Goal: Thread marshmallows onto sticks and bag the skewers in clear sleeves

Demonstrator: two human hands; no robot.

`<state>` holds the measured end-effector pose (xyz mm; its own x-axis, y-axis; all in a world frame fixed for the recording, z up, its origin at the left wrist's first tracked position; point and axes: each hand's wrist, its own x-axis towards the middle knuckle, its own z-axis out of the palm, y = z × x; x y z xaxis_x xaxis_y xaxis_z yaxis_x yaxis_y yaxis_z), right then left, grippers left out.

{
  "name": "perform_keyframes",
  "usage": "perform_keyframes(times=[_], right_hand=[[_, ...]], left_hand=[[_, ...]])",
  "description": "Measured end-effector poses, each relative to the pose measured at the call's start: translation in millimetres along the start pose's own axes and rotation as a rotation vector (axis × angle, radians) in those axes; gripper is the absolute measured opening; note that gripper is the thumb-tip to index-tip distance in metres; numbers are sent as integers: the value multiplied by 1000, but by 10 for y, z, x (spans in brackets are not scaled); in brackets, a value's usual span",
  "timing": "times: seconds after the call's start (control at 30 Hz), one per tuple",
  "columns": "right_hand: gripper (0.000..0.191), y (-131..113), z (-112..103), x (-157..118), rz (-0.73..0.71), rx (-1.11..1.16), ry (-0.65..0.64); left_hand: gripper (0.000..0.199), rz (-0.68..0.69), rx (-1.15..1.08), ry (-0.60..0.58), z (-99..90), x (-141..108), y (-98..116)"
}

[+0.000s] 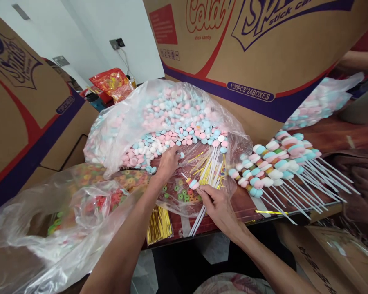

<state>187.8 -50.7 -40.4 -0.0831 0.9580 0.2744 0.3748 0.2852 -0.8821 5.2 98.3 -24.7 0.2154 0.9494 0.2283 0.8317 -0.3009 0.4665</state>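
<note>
A large clear bag (119,126) lies open on the table, full of pink, blue and white candies (168,139). At the edge of that pile my left hand (170,161) has its fingers close together, with a pale blue and white candy at the fingertips. My right hand (216,202) pinches a stick skewer (191,183) threaded with pink, white and blue candies and a small yellowish piece. White sticks (214,165) and gold ties (204,169) lie between and behind the hands. Green and orange rings (182,194) are scattered below the skewer.
Finished-looking candy skewers (276,163) are piled at the right. Large cardboard boxes (208,61) stand behind and at the left. A bag of colored rings (79,204) lies at left, gold strips (159,224) at the front edge. Another person's arm (360,61) shows at far right.
</note>
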Motion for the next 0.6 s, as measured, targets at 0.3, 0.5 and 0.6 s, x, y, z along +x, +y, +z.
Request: perform_keyframes(times=[0.3, 0.5, 0.6], right_hand=[[29, -3, -3, 5, 19, 1, -13], [30, -2, 2, 6, 24, -8, -21], [29, 1, 6, 8, 26, -8, -16]], left_hand=[[20, 81, -47, -27, 36, -7, -7], [24, 54, -29, -34, 44, -16, -15], [29, 55, 47, -59, 67, 15, 9]])
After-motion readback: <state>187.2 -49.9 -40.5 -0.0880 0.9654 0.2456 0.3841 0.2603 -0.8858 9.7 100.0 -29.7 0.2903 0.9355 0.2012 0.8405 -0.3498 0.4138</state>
